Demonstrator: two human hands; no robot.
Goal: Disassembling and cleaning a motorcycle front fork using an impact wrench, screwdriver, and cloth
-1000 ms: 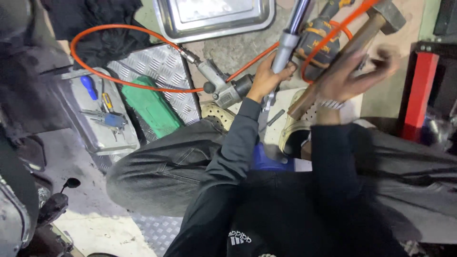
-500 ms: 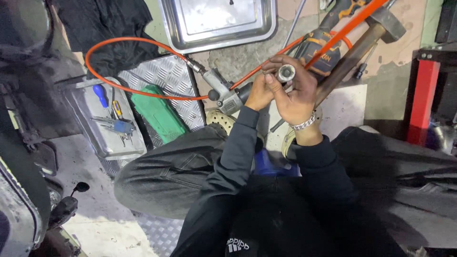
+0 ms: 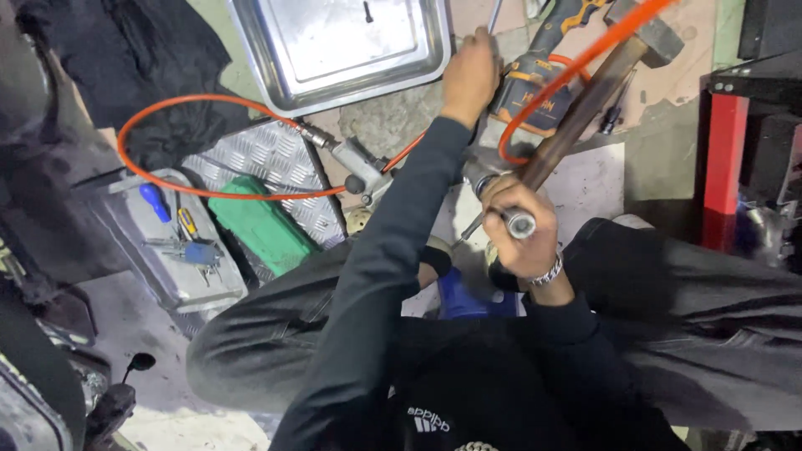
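Note:
My right hand point(image 3: 525, 242) is closed around a short shiny metal cylinder point(image 3: 519, 222), held just above my lap with its end facing up. A watch band sits on that wrist. My left hand point(image 3: 470, 71) is stretched far forward to the right edge of the steel tray point(image 3: 276, 88). Its fingers curl at the lower end of a thin metal rod point(image 3: 494, 13). A hammer with a long wooden handle point(image 3: 585, 100) lies slanted between the two hands. An orange hose point(image 3: 200, 100) loops over the floor to a grey air tool point(image 3: 361, 167).
An orange and dark power tool point(image 3: 543, 58) lies beside the left hand. A green case point(image 3: 261, 227) rests on chequered plate. At the left a grey bin point(image 3: 163, 276) holds screwdrivers and keys. A red stand point(image 3: 725, 159) is at the right. Black cloth point(image 3: 125, 58) lies at the top left.
Both hands were together on the shiny cylinder. The left hand has let go and reached forward to the thin rod by the tray. The right hand has kept the cylinder and drawn it closer.

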